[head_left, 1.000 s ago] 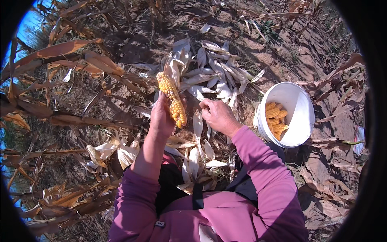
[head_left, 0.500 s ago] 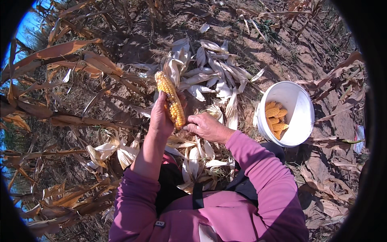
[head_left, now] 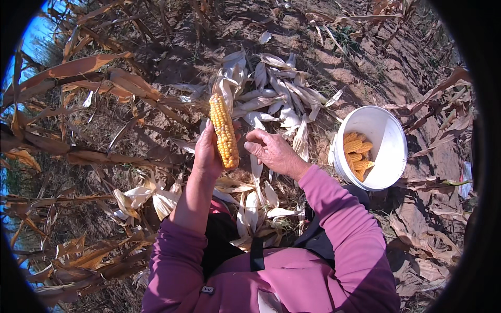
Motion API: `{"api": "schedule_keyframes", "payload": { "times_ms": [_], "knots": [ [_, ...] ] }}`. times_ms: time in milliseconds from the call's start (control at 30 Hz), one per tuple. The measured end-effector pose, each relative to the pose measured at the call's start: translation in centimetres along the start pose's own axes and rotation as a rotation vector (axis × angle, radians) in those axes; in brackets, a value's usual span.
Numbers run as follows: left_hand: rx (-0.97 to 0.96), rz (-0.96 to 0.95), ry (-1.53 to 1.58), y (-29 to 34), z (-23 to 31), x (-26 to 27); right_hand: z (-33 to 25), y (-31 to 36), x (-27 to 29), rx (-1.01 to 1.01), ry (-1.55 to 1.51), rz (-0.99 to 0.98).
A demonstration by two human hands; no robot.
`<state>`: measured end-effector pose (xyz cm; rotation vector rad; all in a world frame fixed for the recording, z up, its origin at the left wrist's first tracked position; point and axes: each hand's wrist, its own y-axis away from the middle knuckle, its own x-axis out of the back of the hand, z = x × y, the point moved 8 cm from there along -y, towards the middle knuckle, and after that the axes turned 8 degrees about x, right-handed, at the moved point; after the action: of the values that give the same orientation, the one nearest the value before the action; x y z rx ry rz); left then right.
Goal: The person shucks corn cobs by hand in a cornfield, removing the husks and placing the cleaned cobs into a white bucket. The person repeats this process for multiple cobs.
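Observation:
A yellow ear of corn (head_left: 224, 131), bare of its husk, stands tilted upright in my left hand (head_left: 208, 153). The left fingers are wrapped round its lower half, the thumb along its near side. My right hand (head_left: 276, 152) is just right of the cob and apart from it. Its fingers are loosely bent with a gap at the thumb, and nothing shows between them. Pale husk strips (head_left: 251, 207) lie below the hands, between my legs.
To the right stands a white bucket (head_left: 389, 148) with several husked corn ears (head_left: 357, 151) inside. A heap of dry husks (head_left: 282, 96) lies on the soil ahead. Dry corn stalks (head_left: 73, 148) lean in from the left, and fallen leaves (head_left: 425, 242) cover ground at the lower right.
My right hand has let go of the cob's lower end and moved up and to the right. The cob in my left hand has turned slightly more upright.

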<state>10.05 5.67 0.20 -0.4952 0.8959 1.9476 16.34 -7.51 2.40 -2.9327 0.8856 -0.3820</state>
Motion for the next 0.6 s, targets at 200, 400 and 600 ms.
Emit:
{"api": "schedule_keyframes", "payload": {
  "times_ms": [200,400,600],
  "knots": [
    [0.043,-0.133,-0.097,-0.2,-2.0,-0.4,-1.6,0.1,-0.8,0.147,0.353,0.015],
    [-0.006,-0.084,-0.165,-0.1,-0.8,-0.4,-0.6,0.1,1.5,0.095,0.451,0.135],
    [0.122,-0.161,-0.050,0.9,-1.3,-1.8,0.9,-0.3,2.9,0.092,0.219,0.138]
  ]
}}
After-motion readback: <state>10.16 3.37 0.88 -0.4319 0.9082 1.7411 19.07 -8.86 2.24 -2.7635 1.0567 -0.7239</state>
